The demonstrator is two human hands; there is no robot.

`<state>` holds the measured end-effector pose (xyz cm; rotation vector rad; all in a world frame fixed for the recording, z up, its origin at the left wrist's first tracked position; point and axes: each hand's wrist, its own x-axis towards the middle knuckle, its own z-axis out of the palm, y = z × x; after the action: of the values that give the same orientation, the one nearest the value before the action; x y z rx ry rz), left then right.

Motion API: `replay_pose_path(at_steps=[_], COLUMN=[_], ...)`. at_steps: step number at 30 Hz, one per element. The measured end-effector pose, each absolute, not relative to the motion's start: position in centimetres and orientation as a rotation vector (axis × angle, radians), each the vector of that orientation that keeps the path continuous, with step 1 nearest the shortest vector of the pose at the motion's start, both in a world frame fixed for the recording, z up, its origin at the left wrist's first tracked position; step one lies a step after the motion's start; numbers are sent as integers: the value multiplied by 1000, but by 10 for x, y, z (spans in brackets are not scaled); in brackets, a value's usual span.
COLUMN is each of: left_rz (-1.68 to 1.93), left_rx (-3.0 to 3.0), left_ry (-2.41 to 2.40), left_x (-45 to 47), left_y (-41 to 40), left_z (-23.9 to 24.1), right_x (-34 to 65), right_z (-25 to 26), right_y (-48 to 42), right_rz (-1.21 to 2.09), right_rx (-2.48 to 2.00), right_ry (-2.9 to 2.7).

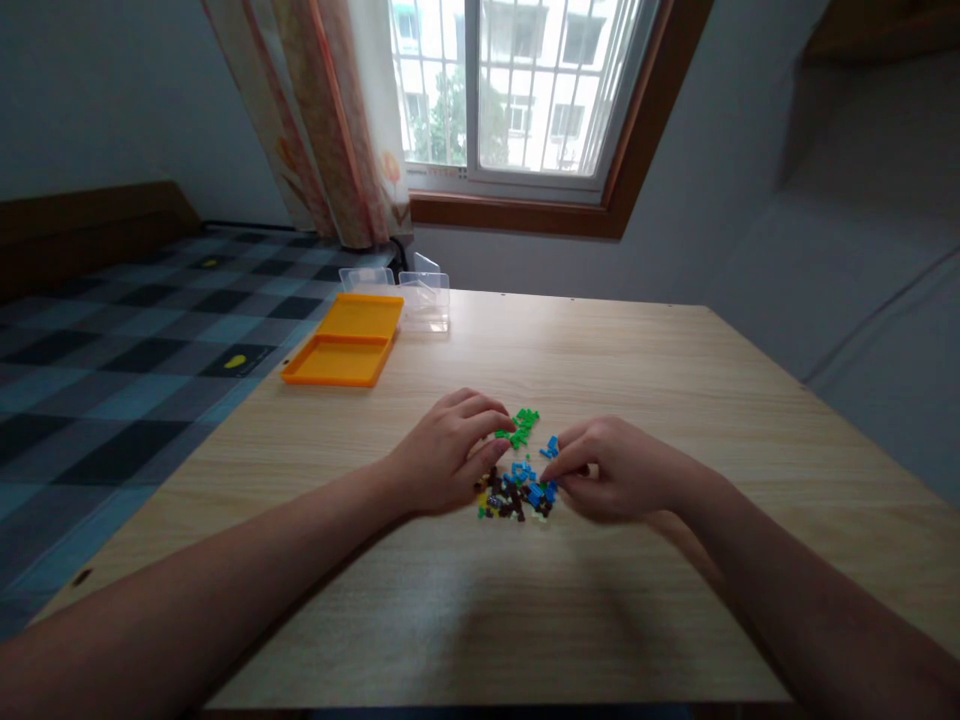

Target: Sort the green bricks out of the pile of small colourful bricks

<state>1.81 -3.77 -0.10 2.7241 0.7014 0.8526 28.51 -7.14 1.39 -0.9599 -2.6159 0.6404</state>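
- Small bricks (517,480) lie mid-worktop (675,400), between both hands.
- Left hand (448,452): fingers curled, tips on the green bricks (521,427).
- Right hand (615,468): fingers pinch a blue brick (550,490).
- Best to lift 1 piece at a time, keeping colours apart.
- Orange tray (346,340) sits far left.

No readable text, labels, brand names, numbers or signs appear anywhere in this view. The orange tray (343,343), the clear plastic boxes (424,297) and the small coloured bricks (517,478) on the counter (675,400) carry no visible writing, and any marks are too small to make out.
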Motion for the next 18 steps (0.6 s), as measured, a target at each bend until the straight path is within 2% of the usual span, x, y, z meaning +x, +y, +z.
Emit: replay_pose_path(at_steps=[18], left_rz=[860], left_rx=[2734], left_ry=[700], left_x=[17], left_y=[-36], left_z=[-4], right_x=[288], right_z=[14], right_y=[-71], right_rz=[567], right_rx=[-1026], right_ry=[-2627])
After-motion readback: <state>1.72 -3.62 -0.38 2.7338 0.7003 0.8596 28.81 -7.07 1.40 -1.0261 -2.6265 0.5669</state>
